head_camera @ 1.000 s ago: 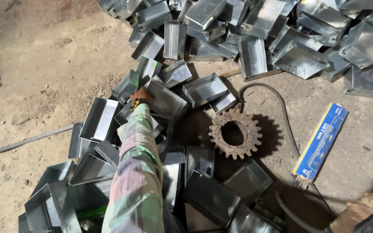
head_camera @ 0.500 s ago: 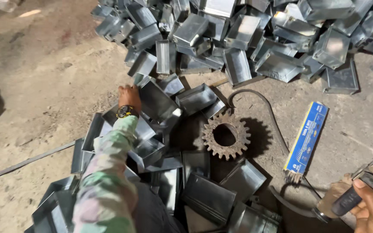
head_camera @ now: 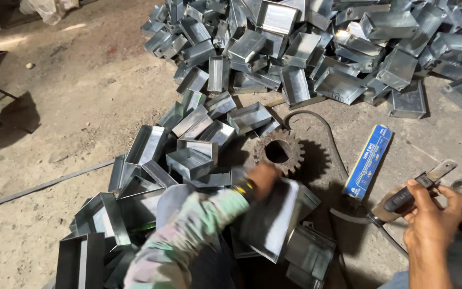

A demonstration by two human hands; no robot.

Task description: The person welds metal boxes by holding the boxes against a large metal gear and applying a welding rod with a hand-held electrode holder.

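On the far left the dirt floor (head_camera: 81, 96) lies bare, crossed only by a thin metal strip (head_camera: 44, 186), so this side has open room. Next to it a small heap of open metal boxes (head_camera: 188, 155) spreads toward the person, all lying at different angles; I see nothing inside them. The left hand (head_camera: 262, 179) closes on the edge of one metal box (head_camera: 271, 219), tilted and blurred, just below a rusty gear (head_camera: 278, 151). A dark cable (head_camera: 322, 134) curves around the gear, and a blue flat packet (head_camera: 369, 161) lies just beside it. On the right, the right hand (head_camera: 429, 214) grips a tool with a dark handle (head_camera: 410, 195). A big pile of boxes (head_camera: 322, 48) fills the top edge and blocks that way.
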